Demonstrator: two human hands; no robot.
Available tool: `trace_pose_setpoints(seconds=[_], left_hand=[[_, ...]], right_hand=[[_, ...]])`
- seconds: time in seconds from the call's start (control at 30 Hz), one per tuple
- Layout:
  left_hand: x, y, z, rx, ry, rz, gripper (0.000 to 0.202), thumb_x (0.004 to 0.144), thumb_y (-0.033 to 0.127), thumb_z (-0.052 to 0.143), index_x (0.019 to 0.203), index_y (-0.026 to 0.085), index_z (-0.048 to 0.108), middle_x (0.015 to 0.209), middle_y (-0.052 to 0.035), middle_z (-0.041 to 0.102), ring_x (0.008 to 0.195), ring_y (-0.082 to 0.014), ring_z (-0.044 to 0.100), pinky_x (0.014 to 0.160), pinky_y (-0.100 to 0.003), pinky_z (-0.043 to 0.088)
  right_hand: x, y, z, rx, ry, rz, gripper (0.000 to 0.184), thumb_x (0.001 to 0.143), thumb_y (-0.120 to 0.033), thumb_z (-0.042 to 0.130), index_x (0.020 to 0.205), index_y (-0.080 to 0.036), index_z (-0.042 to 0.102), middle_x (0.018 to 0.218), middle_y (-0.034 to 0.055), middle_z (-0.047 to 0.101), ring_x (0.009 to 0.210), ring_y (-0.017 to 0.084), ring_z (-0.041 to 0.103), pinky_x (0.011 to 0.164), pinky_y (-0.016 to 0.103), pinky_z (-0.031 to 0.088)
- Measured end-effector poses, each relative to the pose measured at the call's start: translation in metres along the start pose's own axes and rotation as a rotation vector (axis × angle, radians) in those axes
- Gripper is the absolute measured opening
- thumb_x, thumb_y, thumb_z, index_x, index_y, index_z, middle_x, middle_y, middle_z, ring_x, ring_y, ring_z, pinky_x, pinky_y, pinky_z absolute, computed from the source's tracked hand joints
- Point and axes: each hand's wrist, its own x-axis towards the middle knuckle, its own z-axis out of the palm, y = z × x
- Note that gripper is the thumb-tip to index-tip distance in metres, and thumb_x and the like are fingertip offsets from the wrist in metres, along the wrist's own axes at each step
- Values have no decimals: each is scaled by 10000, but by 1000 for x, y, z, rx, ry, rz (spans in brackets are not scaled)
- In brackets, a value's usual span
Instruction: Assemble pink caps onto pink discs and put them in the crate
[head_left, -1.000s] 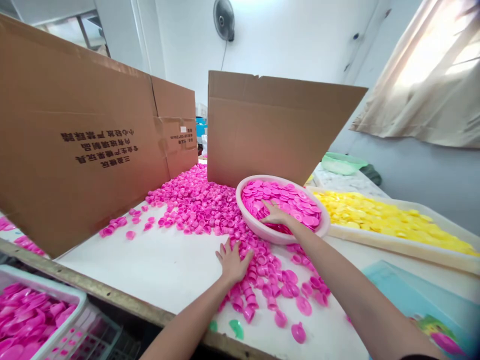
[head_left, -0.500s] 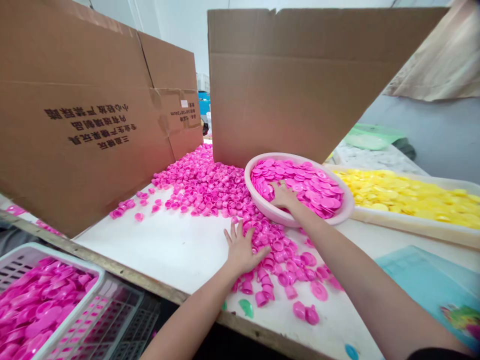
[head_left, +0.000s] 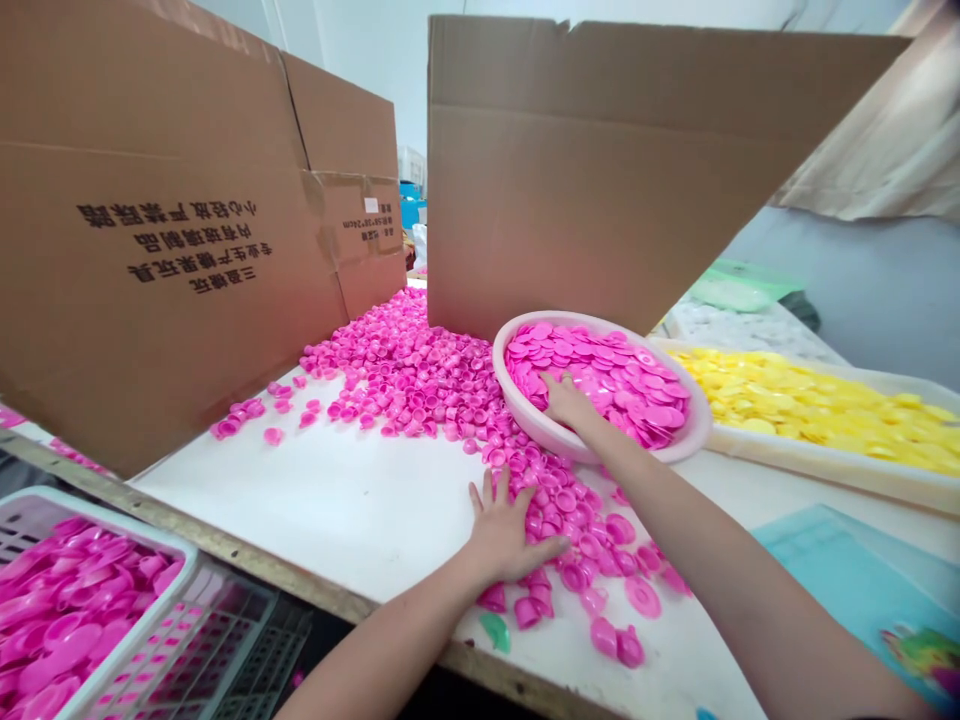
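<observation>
Left hand (head_left: 510, 535), fingers spread open, presses loose glossy magenta plastic caps (head_left: 559, 500) on a white tabletop (head_left: 337, 490); right hand (head_left: 566, 400), fingers open, rests on flat pink plastic discs (head_left: 622, 385) in a round pale-pink plastic basin (head_left: 694, 430) at 1 o'clock; brown corrugated cardboard (head_left: 165, 240) with black printed characters stands at 11 o'clock.

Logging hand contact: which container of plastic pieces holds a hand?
The round pale pink plastic basin: the right hand rests on its discs. The white crate of pink pieces and tray of yellow discs are untouched.
</observation>
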Motion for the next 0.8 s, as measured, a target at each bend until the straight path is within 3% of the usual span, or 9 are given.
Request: trace_pose_setpoints(seconds=[0.17,0.3,0.47,0.63,0.7,0.8], left_hand=[[2,-5,-9,13,47,-37,771,654,716,276,1289,280,255,1406,-71,11,1245,-348,-113,950,-586,-71],[1,-3,-5,-12,23,-9,820,635,737,272,1307,272,208,1403,-87,16,1245,-351,-108,957,-577,-66],[0,0,-7,-25,-21,13,832,628,744,270,1312,277,189,1406,-62,-15,1247,-347,-103,969,-558,-78],[-2,-2,-18,-47,80,-43,792,658,723,252,1309,277,191,1405,-54,24,1257,-330,-72,986,-548,-52],[-5,1,-14,-59,81,-28,808,650,728,260,1310,267,193,1402,-69,42,1257,-336,-61,987,-554,-30],[-10,8,-1,-68,-16,86,863,611,748,312,1316,270,173,1404,-65,27,1249,-352,-83,982,-570,-8]], right_hand=[[1,3,1,-6,48,-18,787,652,-358,598,1312,-220,192,1333,218,166,1019,332,482,733,357,423],[-4,4,2,29,-34,-16,764,674,-323,580,1318,-230,180,1342,222,144,983,313,514,725,339,421],[-11,1,-2,-7,51,-26,562,761,-221,456,1288,-199,262,1276,226,292,919,270,546,665,301,421],[-13,11,-13,-24,32,-85,493,724,-223,519,1198,-175,393,1078,144,512,835,199,544,613,235,401],[-13,15,-20,-26,25,-61,465,714,-212,525,1166,-162,424,1013,123,545,805,183,538,602,224,391],[-14,14,-38,-38,74,-12,437,696,-181,518,1128,-168,456,978,116,547,811,194,524,569,223,375]])
